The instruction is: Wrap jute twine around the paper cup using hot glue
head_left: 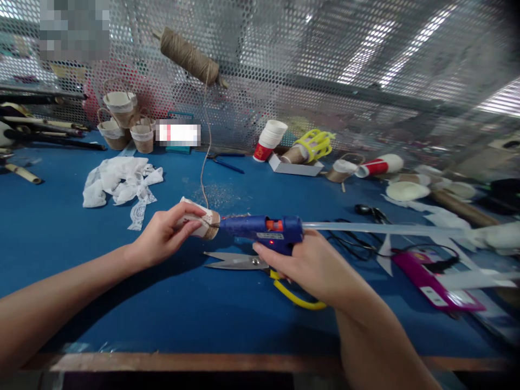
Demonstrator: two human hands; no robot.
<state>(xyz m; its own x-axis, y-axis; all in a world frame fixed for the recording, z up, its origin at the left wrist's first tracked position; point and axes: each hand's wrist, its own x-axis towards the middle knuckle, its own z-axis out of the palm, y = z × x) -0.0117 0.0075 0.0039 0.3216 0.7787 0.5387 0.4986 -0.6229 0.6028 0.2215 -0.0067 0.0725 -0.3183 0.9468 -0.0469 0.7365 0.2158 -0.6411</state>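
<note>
My left hand (164, 230) is closed round a small paper cup (199, 208) tipped on its side, with a band of brown twine (212, 225) wound at its right end. In my right hand (311, 260) is a blue glue gun (247, 227), its nozzle up against the twine band and a small red light lit. A long clear glue stick (365, 227) sticks out of the gun's back. Twine (208, 135) runs from the cup up to a hanging twine spool (189, 56). Yellow-handled scissors (231, 261) lie spread on the table just below the gun.
White lace (122, 181) lies at the left, with twine-wrapped cup baskets (117, 116) behind it. Stacked paper cups (270, 142) and a white box (296, 166) stand at the back. A purple power strip (433, 284) and black cables sit at the right. Perforated metal panels rise behind.
</note>
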